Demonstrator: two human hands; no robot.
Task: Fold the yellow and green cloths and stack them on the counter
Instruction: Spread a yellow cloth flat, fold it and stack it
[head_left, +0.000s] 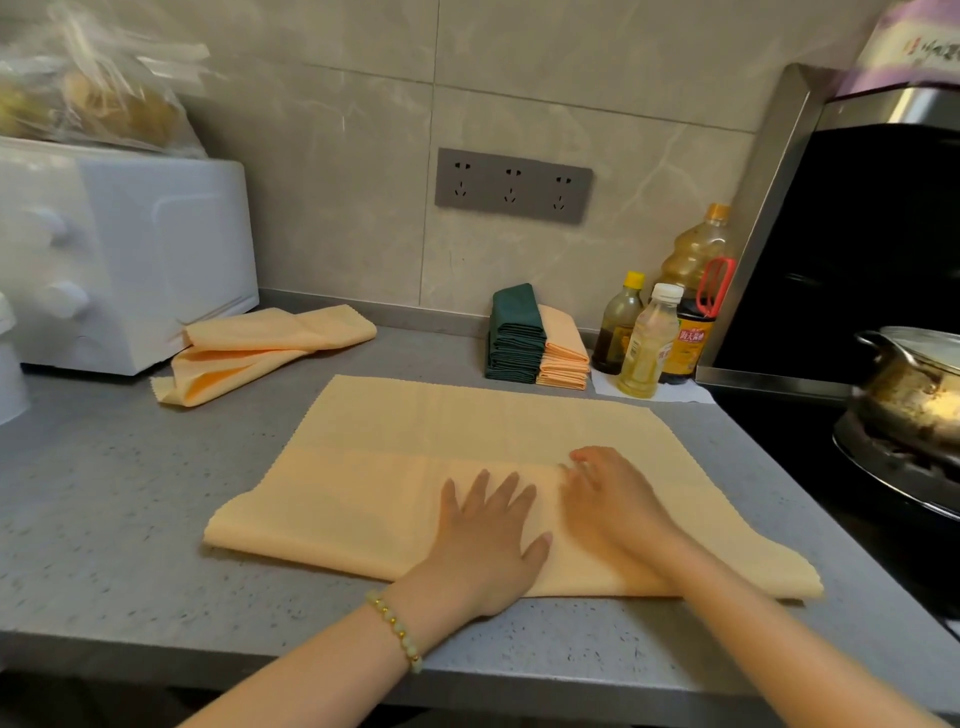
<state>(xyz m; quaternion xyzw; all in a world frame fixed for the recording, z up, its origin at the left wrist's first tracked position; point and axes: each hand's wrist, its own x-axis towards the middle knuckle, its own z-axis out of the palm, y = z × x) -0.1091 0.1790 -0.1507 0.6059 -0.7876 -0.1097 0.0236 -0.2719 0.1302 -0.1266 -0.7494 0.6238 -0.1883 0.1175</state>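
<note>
Yellow cloth (415, 467) half-folded, mid tabletop (104, 493), both hands on it.
Left hand (488, 540): fingers (480, 491) spread flat, pressing. Right hand (613, 499) blurred at fold edge; grip cannot be told. Room on tabletop at left; stove (810, 441) close right.

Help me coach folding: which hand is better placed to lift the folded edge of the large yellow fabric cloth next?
Probably right: the right hand curls its fingers at that edge of the yellow cloth, while the left hand lies flat, pinning it.
</note>
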